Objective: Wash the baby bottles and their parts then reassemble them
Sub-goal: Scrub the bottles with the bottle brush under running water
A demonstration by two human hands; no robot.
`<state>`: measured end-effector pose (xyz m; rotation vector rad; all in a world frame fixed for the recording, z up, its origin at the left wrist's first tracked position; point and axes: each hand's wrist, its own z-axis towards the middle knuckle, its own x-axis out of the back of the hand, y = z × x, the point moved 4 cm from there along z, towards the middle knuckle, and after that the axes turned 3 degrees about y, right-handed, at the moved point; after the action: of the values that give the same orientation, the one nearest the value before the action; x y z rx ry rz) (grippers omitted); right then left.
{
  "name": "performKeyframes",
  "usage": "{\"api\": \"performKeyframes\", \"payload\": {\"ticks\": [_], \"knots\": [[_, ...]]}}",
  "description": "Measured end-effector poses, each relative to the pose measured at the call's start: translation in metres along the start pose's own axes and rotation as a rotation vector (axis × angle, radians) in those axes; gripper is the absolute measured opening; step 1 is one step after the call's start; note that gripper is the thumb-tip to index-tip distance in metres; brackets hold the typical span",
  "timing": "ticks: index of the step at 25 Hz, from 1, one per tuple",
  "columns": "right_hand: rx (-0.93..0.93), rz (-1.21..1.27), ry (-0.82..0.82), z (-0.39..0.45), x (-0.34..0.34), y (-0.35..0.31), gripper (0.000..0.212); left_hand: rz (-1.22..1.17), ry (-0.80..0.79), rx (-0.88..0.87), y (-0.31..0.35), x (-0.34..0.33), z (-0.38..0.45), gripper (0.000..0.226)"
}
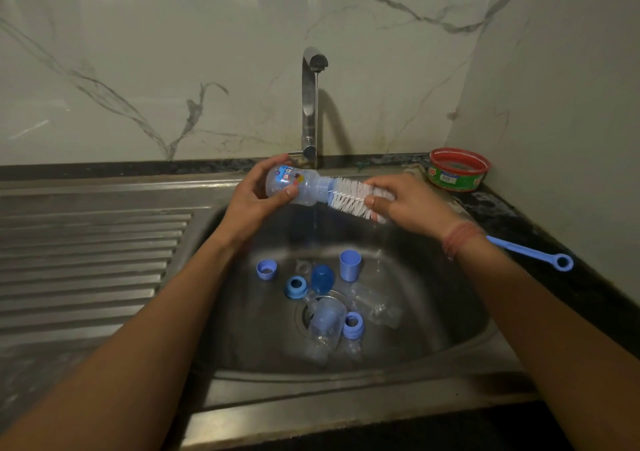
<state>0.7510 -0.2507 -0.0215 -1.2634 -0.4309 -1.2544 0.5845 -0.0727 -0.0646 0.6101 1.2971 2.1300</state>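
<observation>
My left hand (258, 196) grips a clear baby bottle (298, 185) with a coloured print, held sideways over the sink (450, 329), mouth to the right. My right hand (410, 204) holds a bottle brush by its white bristles (349, 197); the brush tip sits at the bottle's mouth. The brush's blue handle (533, 253) sticks out behind my right wrist. A thin stream of water falls from the tap (311, 104) just below the bottle. In the basin lie two clear bottles (325, 326) (372, 303), blue collar rings (295, 287) (353, 325) (266, 269), a blue cap (322, 279) and a blue cup (350, 265).
A red-rimmed round tub (459, 170) stands on the dark counter at the back right, close to the side wall. A ribbed steel draining board (90, 260) stretches left of the basin. The marble wall rises directly behind the tap.
</observation>
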Motion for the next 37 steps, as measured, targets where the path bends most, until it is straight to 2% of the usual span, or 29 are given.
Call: {"api": "performKeyframes", "payload": {"ticks": [3, 7, 9, 11, 13, 16, 17, 19, 21, 23, 25, 27, 29, 32, 34, 37], "knots": [[-0.005, -0.010, 0.080, -0.001, -0.001, 0.001, 0.029, 0.052, 0.033, 0.094, -0.003, -0.002, 0.000, 0.039], [0.231, -0.295, 0.239, -0.010, -0.003, -0.017, 0.022, 0.190, 0.084, 0.293, -0.010, -0.009, -0.007, 0.041], [0.265, -0.343, 0.271, -0.012, -0.003, -0.022, 0.021, 0.208, 0.094, 0.331, -0.010, -0.010, -0.008, 0.041], [0.153, -0.252, 0.223, -0.009, -0.003, -0.017, 0.022, 0.086, 0.067, 0.315, -0.011, -0.008, -0.005, 0.036], [-0.007, -0.085, 0.107, -0.003, -0.007, -0.004, 0.022, -0.114, 0.012, 0.271, -0.011, -0.004, 0.000, 0.032], [-0.131, 0.064, 0.050, 0.001, -0.008, 0.007, 0.017, -0.292, -0.042, 0.202, -0.007, -0.003, 0.003, 0.044], [-0.134, 0.095, 0.065, 0.000, -0.006, 0.006, 0.020, -0.312, -0.041, 0.191, -0.006, -0.003, 0.004, 0.047], [-0.083, 0.099, 0.072, -0.002, -0.003, 0.001, 0.043, -0.324, -0.001, 0.218, -0.007, -0.001, 0.005, 0.045], [0.038, -0.005, 0.035, -0.005, -0.005, -0.004, 0.065, -0.302, 0.082, 0.276, -0.011, 0.003, 0.004, 0.037], [0.181, -0.119, 0.017, -0.005, -0.012, -0.005, 0.069, -0.267, 0.133, 0.314, -0.014, 0.006, 0.004, 0.027], [0.278, -0.217, 0.088, -0.004, -0.014, -0.005, 0.063, -0.252, 0.149, 0.348, -0.017, 0.008, 0.004, 0.027], [0.333, -0.294, 0.180, -0.003, -0.010, -0.006, 0.048, -0.248, 0.171, 0.393, -0.020, 0.009, 0.003, 0.038], [0.349, -0.348, 0.208, -0.005, -0.006, -0.007, 0.031, -0.260, 0.168, 0.404, -0.020, 0.009, 0.002, 0.037], [0.263, -0.364, 0.209, -0.006, -0.005, -0.004, 0.021, -0.320, 0.100, 0.371, -0.015, 0.007, 0.003, 0.042], [0.160, -0.277, 0.183, -0.003, -0.004, 0.000, 0.022, -0.382, 0.040, 0.353, -0.013, 0.006, 0.004, 0.047], [0.076, -0.179, 0.144, 0.001, -0.002, 0.005, 0.020, -0.432, 0.005, 0.336, -0.010, 0.005, 0.006, 0.042]]}}
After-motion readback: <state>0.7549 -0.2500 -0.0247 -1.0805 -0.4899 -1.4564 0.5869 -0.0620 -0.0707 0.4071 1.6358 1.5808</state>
